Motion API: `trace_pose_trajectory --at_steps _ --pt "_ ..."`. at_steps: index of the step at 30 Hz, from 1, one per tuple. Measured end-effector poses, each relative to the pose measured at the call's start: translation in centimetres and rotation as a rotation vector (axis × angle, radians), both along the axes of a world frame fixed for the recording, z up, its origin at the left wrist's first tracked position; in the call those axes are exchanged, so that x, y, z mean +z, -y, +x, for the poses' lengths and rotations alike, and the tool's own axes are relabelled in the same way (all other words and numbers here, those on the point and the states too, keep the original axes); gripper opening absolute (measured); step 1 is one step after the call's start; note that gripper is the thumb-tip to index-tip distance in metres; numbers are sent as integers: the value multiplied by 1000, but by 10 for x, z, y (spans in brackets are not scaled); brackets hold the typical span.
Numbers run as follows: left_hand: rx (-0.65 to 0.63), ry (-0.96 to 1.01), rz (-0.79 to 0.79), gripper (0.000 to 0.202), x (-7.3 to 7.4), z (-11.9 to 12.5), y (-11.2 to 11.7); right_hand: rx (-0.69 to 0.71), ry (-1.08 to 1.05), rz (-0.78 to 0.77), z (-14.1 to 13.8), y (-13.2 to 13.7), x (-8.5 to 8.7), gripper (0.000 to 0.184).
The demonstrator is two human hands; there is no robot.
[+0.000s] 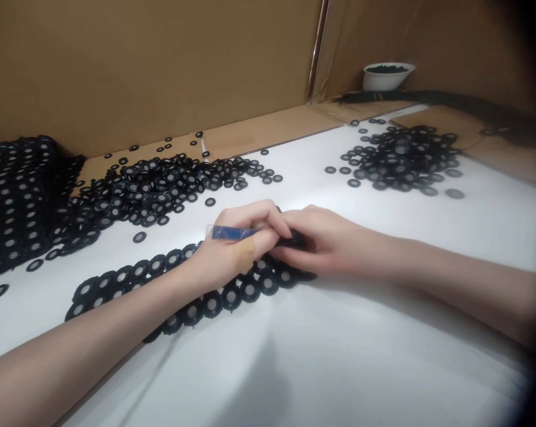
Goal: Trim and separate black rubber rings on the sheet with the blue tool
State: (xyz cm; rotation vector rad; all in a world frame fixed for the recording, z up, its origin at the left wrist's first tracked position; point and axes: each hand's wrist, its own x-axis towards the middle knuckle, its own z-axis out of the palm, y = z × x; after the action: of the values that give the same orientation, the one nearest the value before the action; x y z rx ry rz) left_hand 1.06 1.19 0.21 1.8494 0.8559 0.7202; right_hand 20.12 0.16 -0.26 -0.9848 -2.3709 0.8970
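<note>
My left hand (243, 237) is closed, its thumb and fingers around a slim blue tool (232, 233) with a clear end; the tool's working tip is hidden. A tan strip of tape (243, 255) is stuck near the base of that thumb. Pressed against it, my right hand (324, 240) is closed on black rings (296, 239), mostly covered by the fingers. Beneath both hands lies a sheet of joined black rings (212, 303), in rows running from lower left toward the right hand.
Loose black rings are heaped at the back left (161, 184) and back right (399, 157). A large dark sheet of joined rings (10, 201) fills the left edge. A white bowl of small black bits (379, 80) stands at the rear, by cardboard walls (152, 65).
</note>
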Motion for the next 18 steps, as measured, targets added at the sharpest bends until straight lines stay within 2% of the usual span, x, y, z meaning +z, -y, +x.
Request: trace_pose_trajectory --at_steps 7,18 --pt "-17 14 35 12 -5 0 -2 -3 -5 -3 -1 1 1 11" --pt "-30 39 42 11 -4 0 -4 -22 14 25 -3 3 1 8"
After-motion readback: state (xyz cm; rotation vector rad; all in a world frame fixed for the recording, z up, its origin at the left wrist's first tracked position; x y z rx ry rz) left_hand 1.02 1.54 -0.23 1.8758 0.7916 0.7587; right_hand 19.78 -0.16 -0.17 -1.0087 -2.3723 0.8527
